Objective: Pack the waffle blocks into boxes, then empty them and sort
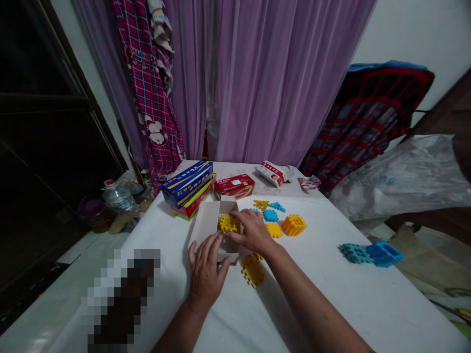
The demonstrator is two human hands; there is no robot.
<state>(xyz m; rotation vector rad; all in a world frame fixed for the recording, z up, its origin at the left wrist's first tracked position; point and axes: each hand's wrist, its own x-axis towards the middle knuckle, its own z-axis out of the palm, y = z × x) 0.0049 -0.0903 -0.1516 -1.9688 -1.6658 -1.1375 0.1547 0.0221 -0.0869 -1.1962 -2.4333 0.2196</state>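
Note:
An open cardboard box [227, 208] with a pale inside stands on the table, its lid folded out to the left. My right hand [253, 229] reaches over the box's right side, thumb and fingers closed on a yellow interlocking block [227, 224] inside it. At the near left corner of the box, my left hand [206, 269] has its fingers over the edge and its thumb by the near wall. Beside my right wrist lie yellow notched pieces [253, 270]. Farther right are blue notched plates [271, 215], a yellow plate [274, 230] and an orange-yellow stack [294, 225].
Blue-toned blocks [384, 254] sit near the table's right edge. At the back left, a blue carton [189, 182] lies on another carton; a red carton [234, 186] is beside them. A white-and-red box [273, 173] and a crumpled wrapper [309, 183] are farther back.

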